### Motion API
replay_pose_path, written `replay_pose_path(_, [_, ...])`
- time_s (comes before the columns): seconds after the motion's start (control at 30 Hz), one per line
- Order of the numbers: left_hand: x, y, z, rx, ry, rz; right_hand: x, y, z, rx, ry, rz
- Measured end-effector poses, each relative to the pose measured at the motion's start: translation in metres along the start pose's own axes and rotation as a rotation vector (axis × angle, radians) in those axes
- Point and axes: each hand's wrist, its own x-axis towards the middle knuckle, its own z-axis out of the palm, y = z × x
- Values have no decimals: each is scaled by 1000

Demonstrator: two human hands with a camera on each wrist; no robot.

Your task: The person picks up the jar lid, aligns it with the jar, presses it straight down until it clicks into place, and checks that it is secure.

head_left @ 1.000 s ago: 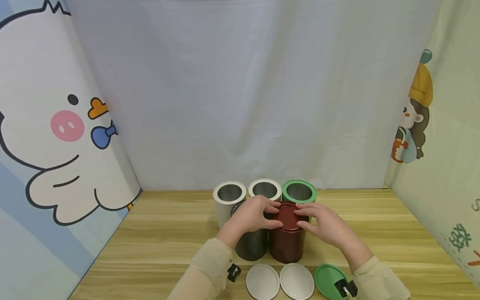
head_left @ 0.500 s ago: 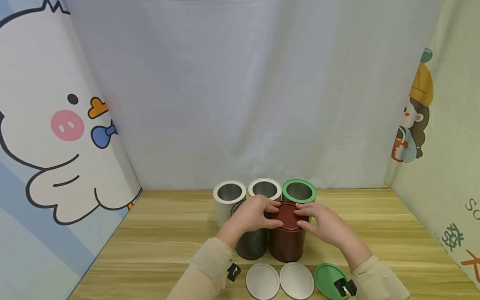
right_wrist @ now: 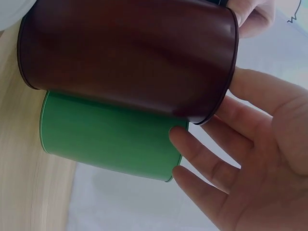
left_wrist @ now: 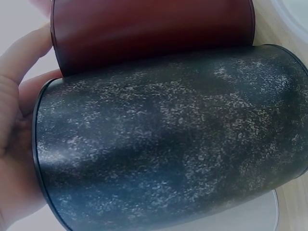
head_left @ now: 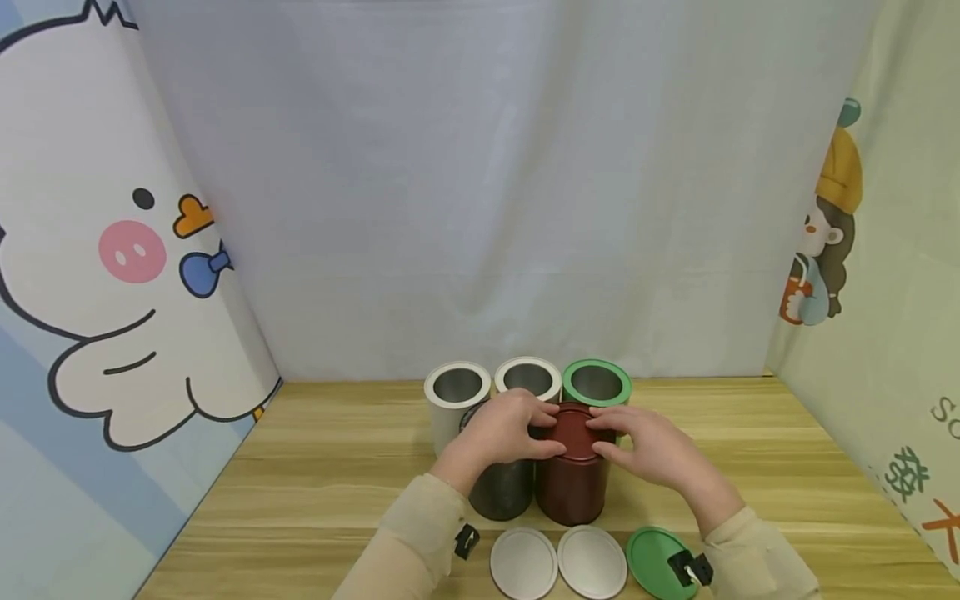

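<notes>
A dark red can (head_left: 573, 493) stands in the front row with a dark red lid (head_left: 576, 435) on its top. My left hand (head_left: 504, 429) reaches over the speckled black can (head_left: 502, 490) and rests its thumb and fingertips on the left part of that lid. From the other side, my right hand (head_left: 651, 443) touches the lid's right part with thumb and fingertips. In the right wrist view its lower fingers (right_wrist: 204, 156) stretch out beside the green can (right_wrist: 113, 137). The black can's top is largely hidden behind the left hand.
Behind stand two white cans (head_left: 447, 417) and a green one, their tops uncovered. Two white lids (head_left: 523, 564) and a green lid (head_left: 654, 563) lie on the wooden table (head_left: 337, 467) in front. A grey curtain (head_left: 480, 208) hangs at the table's back edge.
</notes>
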Motion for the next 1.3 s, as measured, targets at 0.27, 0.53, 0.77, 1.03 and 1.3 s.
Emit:
replay_pose_path(0.27, [1,-1,0,1,12,5,2,1,-1,-4,-14,-1])
replay_pose_path(0.53, [0,-1,2,1,7,-2,-1,2,2,34,6,22])
replay_pose_path(0.77, [0,-1,2,1,10,8,-3,1,4,81,19,60])
replay_pose_path(1.03, [-2,-2,3,-16,19,31,-5,-2,6,96,38,51])
replay_pose_path(1.3, [-7,5,6,25,74,16,-11,6,17,108,137,21])
